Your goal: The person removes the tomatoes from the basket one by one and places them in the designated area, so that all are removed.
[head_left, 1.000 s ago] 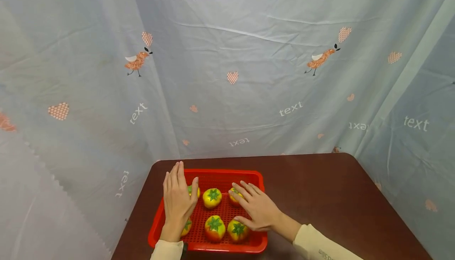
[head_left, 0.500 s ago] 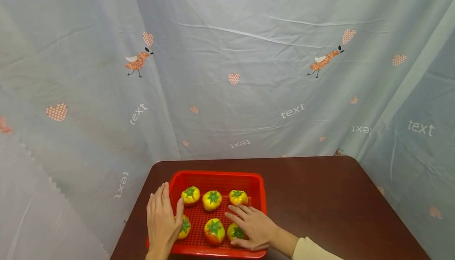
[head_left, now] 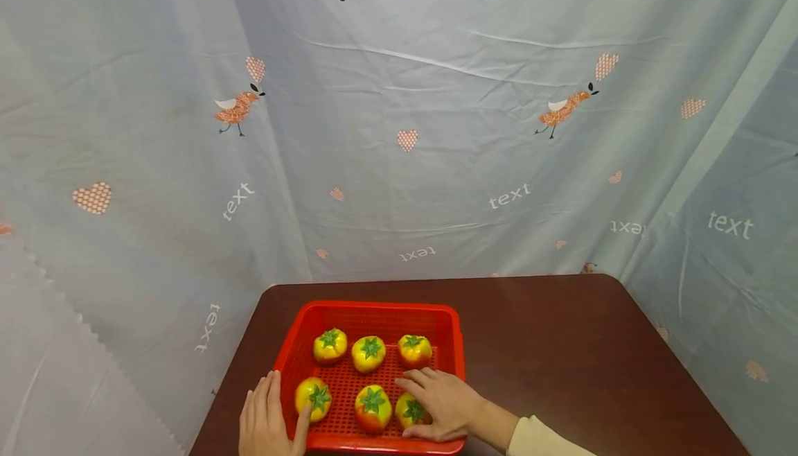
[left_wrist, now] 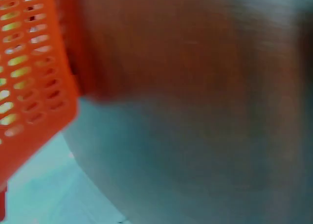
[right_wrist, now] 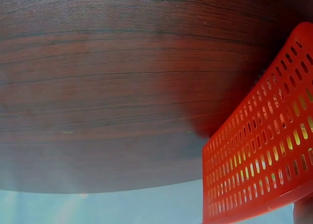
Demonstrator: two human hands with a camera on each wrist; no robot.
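The red perforated basket point(head_left: 383, 305) sits between the two hands, its long axis running left to right, roughly in line with the desk's far edge, and set toward the desk's left side. Each hand is at a short side: the left hand point(head_left: 269, 418) is by the near-left corner, on the outer side of the left wall, and the right hand point(head_left: 444, 404) reaches over the right rim near the near-right corner. The left hand's fingers are straight and held together, pointing toward the far edge, with the thumb apart and laid over the rim. The right hand's fingers are loosely spread over the inside, thumb apart, partly covering the near-right persimmon-like fruit point(head_left: 411, 409). From above it is hard to say whether they touch that fruit or only the rim, and the blurred left wrist view does not settle the other hand's contact either. Inside, the near row goes on with a near-middle fruit point(head_left: 373, 409) and a near-left fruit point(head_left: 313, 399), the latter just past the left thumb. The far row has a far-left fruit point(head_left: 330, 346), a far-middle fruit point(head_left: 368, 354) and a far-right fruit point(head_left: 414, 351). The brown wood-grain desk point(head_left: 548, 359) stretches on to the right, where nothing stands against the basket's wall apart from the right arm in its pale sleeve point(head_left: 542, 439). A printed grey-blue cloth point(head_left: 374, 109) hangs behind the desk's far edge.
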